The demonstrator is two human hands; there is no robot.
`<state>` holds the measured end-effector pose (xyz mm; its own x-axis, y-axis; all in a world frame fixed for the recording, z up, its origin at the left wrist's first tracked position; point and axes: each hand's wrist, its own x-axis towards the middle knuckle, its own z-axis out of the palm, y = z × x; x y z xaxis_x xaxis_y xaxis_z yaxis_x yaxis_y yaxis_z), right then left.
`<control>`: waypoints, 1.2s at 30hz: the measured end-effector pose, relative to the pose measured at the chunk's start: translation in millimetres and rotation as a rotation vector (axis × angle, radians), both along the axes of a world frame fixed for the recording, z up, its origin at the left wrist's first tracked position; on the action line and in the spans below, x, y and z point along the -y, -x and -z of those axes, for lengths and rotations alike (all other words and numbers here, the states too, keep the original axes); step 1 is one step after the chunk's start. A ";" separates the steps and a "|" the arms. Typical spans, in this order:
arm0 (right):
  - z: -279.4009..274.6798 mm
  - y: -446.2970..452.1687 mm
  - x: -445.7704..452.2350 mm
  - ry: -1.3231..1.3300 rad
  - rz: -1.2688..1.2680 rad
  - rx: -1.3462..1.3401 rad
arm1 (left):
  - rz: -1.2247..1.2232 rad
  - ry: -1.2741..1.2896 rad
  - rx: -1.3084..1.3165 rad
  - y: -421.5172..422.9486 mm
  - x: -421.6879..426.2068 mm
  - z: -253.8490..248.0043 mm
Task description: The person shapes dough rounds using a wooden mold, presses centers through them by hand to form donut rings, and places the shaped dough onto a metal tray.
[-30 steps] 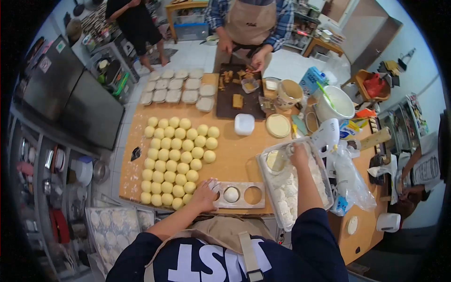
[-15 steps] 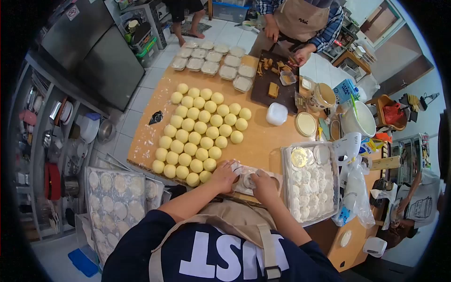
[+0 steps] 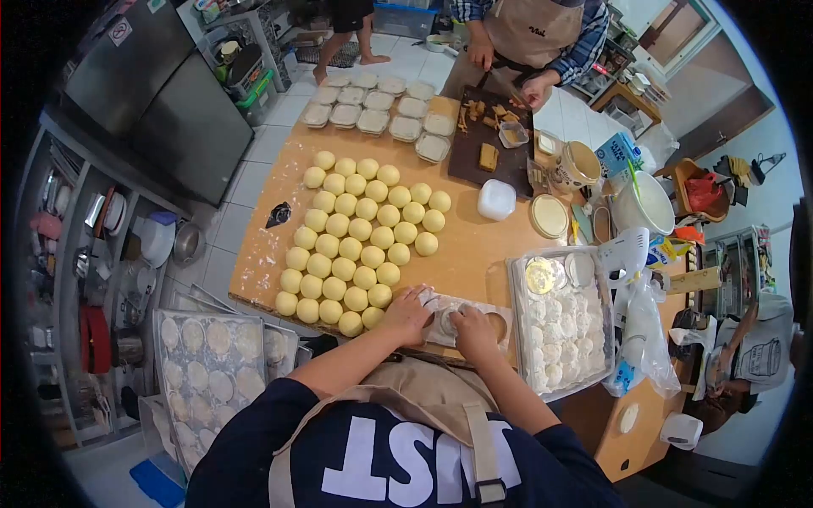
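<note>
A flour-dusted wooden mould (image 3: 455, 303) with round hollows lies at the near edge of the table. My left hand (image 3: 407, 317) grips its left end, fingers over the far side. Over the middle hollow, my right hand (image 3: 474, 332) is closed with its fingers bent down against whitish dough (image 3: 446, 321); whether it pinches anything is hidden. A bare round hollow (image 3: 498, 325) shows right of that hand. Several pale yellow dough balls (image 3: 343, 226) stand in rows left of the mould. To the right, a clear plastic tray (image 3: 515, 339) holds floured white rounds (image 3: 555, 326).
Across the table a co-worker (image 3: 529, 42) holds a knife at a dark cutting board (image 3: 466, 165) with brown pieces. Lidded tubs (image 3: 373, 121) line the far left. A white hand mixer (image 3: 625, 254) stands by the tray. Trays of rounds (image 3: 212, 364) lean below the table's left side.
The view has shifted slightly. My right hand stays over the mould with its fingers a little lower and more bent, and the right hollow shows more. My left hand keeps its place.
</note>
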<state>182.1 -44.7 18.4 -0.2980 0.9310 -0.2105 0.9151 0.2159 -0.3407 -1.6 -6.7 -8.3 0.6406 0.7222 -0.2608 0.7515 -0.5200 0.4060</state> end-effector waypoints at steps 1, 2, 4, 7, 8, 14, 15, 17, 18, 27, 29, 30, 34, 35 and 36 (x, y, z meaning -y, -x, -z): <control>0.6 0.1 0.4 -0.016 -0.005 0.004 | 0.001 -0.012 -0.002 0.3 0.7 3.0; 1.7 0.0 0.6 -0.033 -0.010 0.009 | 0.002 -0.017 0.004 1.0 1.4 6.0; 8.3 -1.3 0.3 -0.017 -0.006 -0.004 | 0.004 -0.027 0.019 1.2 1.2 3.9; 10.5 -5.2 -2.4 0.011 -0.007 -0.027 | 0.008 -0.005 -0.003 0.5 0.5 0.1; 9.9 -7.8 -4.5 0.021 -0.006 -0.034 | 0.010 -0.005 -0.004 0.4 0.0 0.0; -16.4 -23.7 -11.6 -0.101 0.116 -0.097 | 0.007 0.031 -0.040 -0.2 1.6 -5.2; -15.2 -22.9 -10.0 -0.072 0.092 -0.088 | 0.011 0.034 -0.041 -0.1 1.3 -5.4; -9.4 -18.5 -6.6 -0.015 0.036 -0.067 | 0.014 0.037 -0.041 -0.3 -1.3 -5.6; -8.1 -15.1 -6.1 -0.016 0.025 -0.050 | 0.014 0.041 -0.044 0.3 -1.2 -6.4; 7.9 -1.6 2.8 0.010 0.013 -0.030 | 0.004 0.022 -0.009 1.1 1.0 0.3; 8.0 -1.4 2.5 0.006 0.015 -0.012 | 0.006 0.019 0.007 2.1 1.5 0.5; 7.3 -1.3 2.0 0.014 0.020 -0.012 | 0.012 0.023 0.006 2.3 1.3 0.1; 2.4 2.0 -1.5 0.039 0.045 -0.002 | 0.048 0.022 -0.029 2.3 -0.1 -0.7; 1.9 2.7 -1.4 0.043 0.054 0.004 | 0.041 0.023 -0.024 2.5 0.4 -0.6; 3.0 2.5 -0.3 0.041 0.050 0.005 | 0.035 0.024 -0.018 2.6 1.0 0.0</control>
